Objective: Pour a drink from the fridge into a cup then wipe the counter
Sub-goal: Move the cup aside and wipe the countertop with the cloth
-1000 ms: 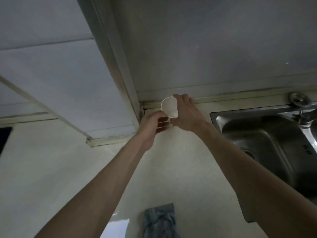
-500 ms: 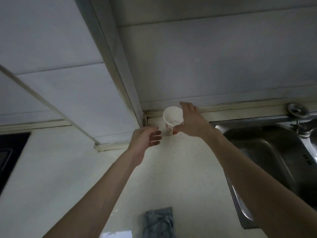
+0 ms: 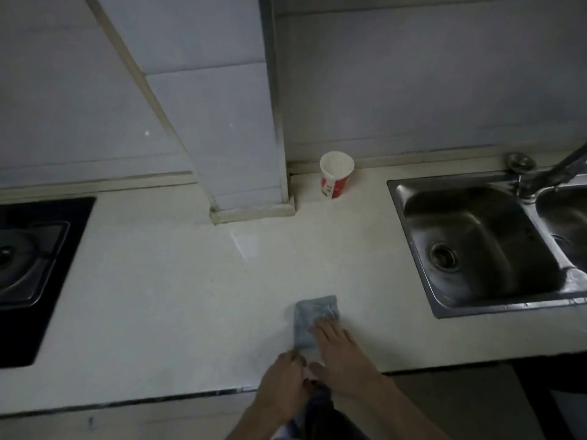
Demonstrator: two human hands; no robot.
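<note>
The right hand (image 3: 344, 360) lies flat, its straight fingers (image 3: 325, 328) pressing the near half of the grey cloth (image 3: 313, 312). The left hand (image 3: 282, 381) curls at the cloth's near edge; whether it pinches the cloth I cannot tell. The cloth sits close to the near edge of the pale surface (image 3: 178, 296), with open room to its left and far side. The cup (image 3: 336, 181) stands upright well apart, far against the wall. The sink (image 3: 470, 223) bounds the right, the hob (image 3: 38, 249) the left.
</note>
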